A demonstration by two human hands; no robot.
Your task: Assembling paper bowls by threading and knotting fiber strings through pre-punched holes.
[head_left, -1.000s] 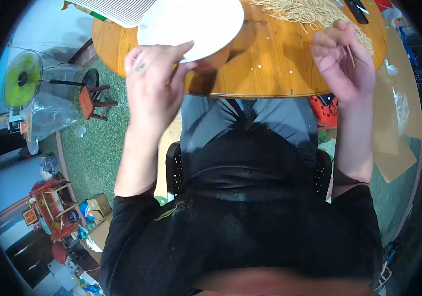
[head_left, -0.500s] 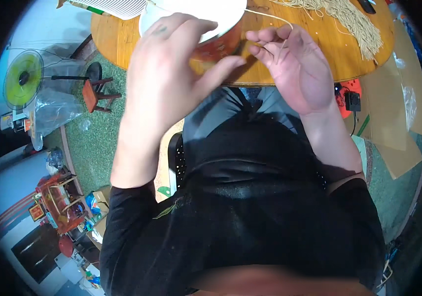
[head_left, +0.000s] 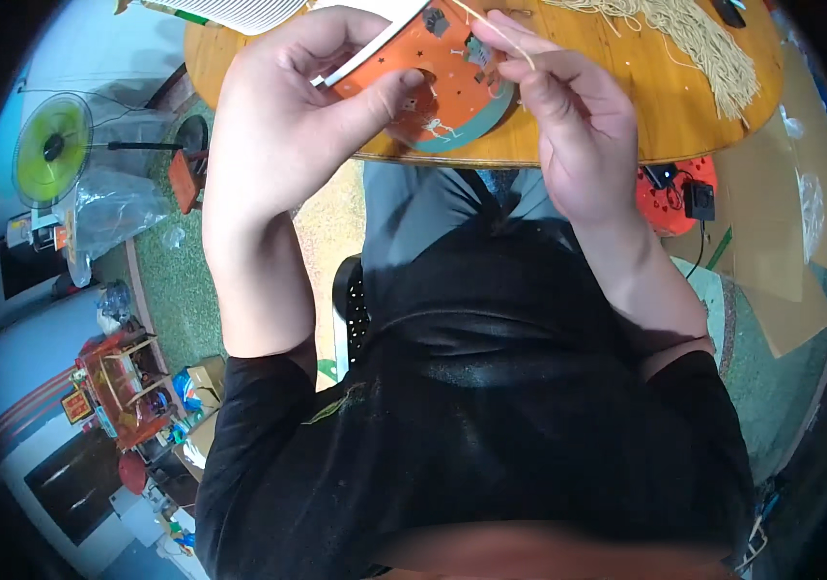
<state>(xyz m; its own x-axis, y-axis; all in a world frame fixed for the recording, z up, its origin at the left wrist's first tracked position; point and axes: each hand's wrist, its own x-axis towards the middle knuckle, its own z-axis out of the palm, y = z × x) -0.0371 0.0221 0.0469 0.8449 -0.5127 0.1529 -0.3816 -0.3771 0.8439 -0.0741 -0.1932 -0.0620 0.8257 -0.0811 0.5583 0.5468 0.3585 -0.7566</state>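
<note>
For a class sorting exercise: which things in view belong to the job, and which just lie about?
In the work:
orange printed bucket with white rim, in the left hand
thin beige cord, in the right hand
tangled beige cord pile on the brown wooden table

Lying about:
round green fan
small red-brown wooden stool
flat brown cardboard

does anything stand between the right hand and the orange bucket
Nothing visible does: the right hand, pale cord in its grip, is right beside the orange bucket, though whether they touch is unclear.
</note>
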